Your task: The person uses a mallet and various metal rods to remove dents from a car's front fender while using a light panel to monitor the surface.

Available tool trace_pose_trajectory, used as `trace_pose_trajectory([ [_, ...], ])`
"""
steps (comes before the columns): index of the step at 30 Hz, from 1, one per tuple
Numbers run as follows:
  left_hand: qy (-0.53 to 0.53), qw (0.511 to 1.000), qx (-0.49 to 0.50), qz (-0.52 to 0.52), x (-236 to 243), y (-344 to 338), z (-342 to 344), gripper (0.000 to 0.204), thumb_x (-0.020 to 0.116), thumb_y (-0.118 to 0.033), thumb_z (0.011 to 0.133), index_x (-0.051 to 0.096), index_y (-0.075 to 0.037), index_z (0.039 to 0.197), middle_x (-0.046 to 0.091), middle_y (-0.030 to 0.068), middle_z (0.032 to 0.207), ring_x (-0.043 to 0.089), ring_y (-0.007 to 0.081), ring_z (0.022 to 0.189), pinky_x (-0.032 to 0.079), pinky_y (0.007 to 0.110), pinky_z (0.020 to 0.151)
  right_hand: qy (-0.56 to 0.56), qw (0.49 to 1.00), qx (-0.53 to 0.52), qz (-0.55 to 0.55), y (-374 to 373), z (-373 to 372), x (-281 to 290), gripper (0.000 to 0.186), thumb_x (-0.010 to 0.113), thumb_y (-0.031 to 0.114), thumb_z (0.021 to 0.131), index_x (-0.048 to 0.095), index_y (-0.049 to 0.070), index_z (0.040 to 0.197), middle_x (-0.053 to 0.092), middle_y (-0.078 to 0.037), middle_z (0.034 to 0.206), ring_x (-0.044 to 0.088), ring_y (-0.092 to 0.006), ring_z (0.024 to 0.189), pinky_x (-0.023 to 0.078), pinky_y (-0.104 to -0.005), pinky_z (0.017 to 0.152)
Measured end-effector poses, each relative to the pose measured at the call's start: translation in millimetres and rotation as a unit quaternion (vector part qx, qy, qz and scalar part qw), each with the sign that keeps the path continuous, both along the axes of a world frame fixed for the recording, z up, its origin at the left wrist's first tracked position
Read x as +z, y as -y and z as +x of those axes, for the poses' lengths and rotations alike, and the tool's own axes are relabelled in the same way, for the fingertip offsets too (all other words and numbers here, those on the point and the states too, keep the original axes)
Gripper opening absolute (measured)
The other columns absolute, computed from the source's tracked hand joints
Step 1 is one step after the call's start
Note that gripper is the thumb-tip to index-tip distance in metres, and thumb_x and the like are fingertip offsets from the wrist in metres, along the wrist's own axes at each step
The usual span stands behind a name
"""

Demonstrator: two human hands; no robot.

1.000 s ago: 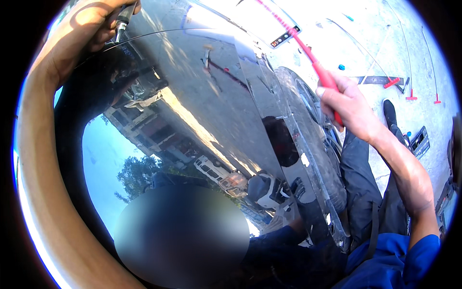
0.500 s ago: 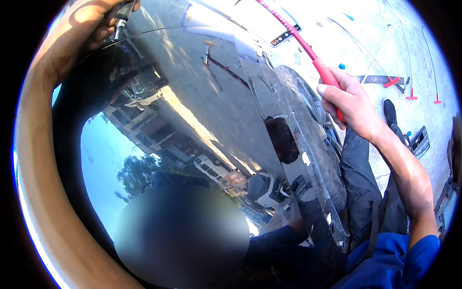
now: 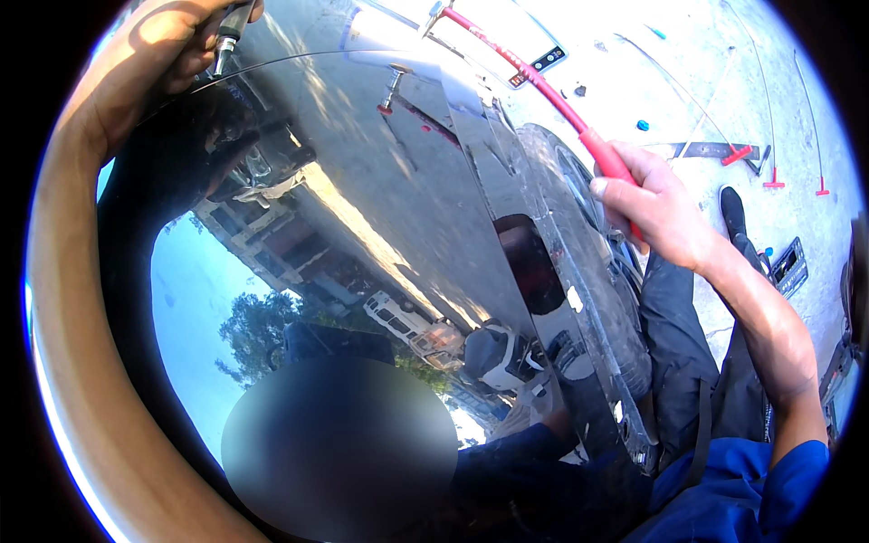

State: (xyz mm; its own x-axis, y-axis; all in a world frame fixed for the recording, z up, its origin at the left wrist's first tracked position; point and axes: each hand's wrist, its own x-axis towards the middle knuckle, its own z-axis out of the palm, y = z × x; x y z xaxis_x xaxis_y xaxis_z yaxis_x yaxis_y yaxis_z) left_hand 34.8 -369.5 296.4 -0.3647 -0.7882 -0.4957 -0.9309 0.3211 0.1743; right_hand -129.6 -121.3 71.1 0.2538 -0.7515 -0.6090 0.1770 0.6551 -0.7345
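At the upper left, my left hand (image 3: 161, 56) is closed round a short dark tool with a silver tip (image 3: 230, 38), which points down at the glossy black car panel (image 3: 389, 181). Whether the tip touches the panel, I cannot tell. My right hand (image 3: 654, 201) grips the red handle of a slim hammer (image 3: 552, 93) to the right of the panel. The hammer's silver head shows near the top edge, raised over the panel, and its reflection lies in the paint. My left forearm curves along the panel's left side.
A car wheel (image 3: 584, 176) stands beside the panel's edge. On the pale ground lie several thin rods with red T-handles (image 3: 774, 184), a dark flat strip (image 3: 711, 150), a blue cap (image 3: 643, 125) and a black tray (image 3: 790, 269). My legs (image 3: 674, 344) are at the lower right.
The hammer has swung down and left, bringing its head into view at the top. My right hand has shifted slightly lower; my left hand and its tool have stayed put.
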Motion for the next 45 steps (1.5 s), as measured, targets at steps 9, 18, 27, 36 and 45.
trace_pose_trajectory([
  [9, 0.043, 0.997, 0.044, 0.038, 4, -3, -8, 0.039, 0.054, -0.033, 0.101, 0.066, -0.006, 0.075, 0.054, 0.0015, 0.061, 0.048, 0.0124, 0.052, 0.034, 0.027, 0.053, 0.005, 1.0, -0.026, 0.0, 0, 2, -2, 0.026, 0.061, 0.022, 0.098, 0.057, 0.003, 0.114, 0.051, 0.002, 0.066, 0.047, -0.0053, 0.051, 0.037, -0.0232, 0.045],
  [18, 0.104, 0.993, 0.035, 0.032, 12, 21, 12, 0.043, 0.055, -0.051, 0.098, 0.069, -0.01, 0.092, 0.047, -0.002, 0.064, 0.042, 0.0073, 0.055, 0.033, 0.025, 0.056, -0.007, 0.999, -0.05, -0.005, 0, 2, -4, 0.024, 0.06, 0.022, 0.097, 0.057, 0.003, 0.112, 0.051, 0.002, 0.066, 0.048, -0.0063, 0.05, 0.038, -0.0237, 0.045],
  [27, 0.104, 0.991, -0.054, -0.056, 2, 35, 41, 0.047, 0.057, -0.06, 0.096, 0.069, -0.014, 0.099, 0.036, -0.0067, 0.064, 0.03, 0.0039, 0.055, 0.025, 0.025, 0.056, 0.003, 0.999, -0.051, 0.003, -3, 1, -8, 0.023, 0.06, 0.022, 0.097, 0.057, 0.003, 0.109, 0.052, 0.003, 0.068, 0.047, -0.0057, 0.051, 0.038, -0.0241, 0.045],
  [36, 0.091, 0.993, -0.057, -0.056, 5, 42, 52, 0.048, 0.056, -0.06, 0.097, 0.07, -0.014, 0.101, 0.036, -0.0059, 0.065, 0.032, 0.0036, 0.055, 0.026, 0.024, 0.056, -0.027, 0.997, -0.064, -0.021, -1, 4, -5, 0.021, 0.06, 0.022, 0.098, 0.057, 0.003, 0.106, 0.051, 0.003, 0.068, 0.047, -0.0053, 0.052, 0.038, -0.0242, 0.047],
  [45, 0.074, 0.995, -0.004, -0.072, -1, 24, 43, 0.047, 0.054, -0.059, 0.098, 0.068, -0.014, 0.1, 0.038, -0.0058, 0.064, 0.035, 0.0025, 0.053, 0.028, 0.023, 0.055, -0.017, 0.998, -0.065, -0.021, -1, 3, -6, 0.026, 0.062, 0.022, 0.097, 0.058, 0.003, 0.114, 0.053, 0.002, 0.068, 0.049, -0.0057, 0.052, 0.039, -0.024, 0.046],
])
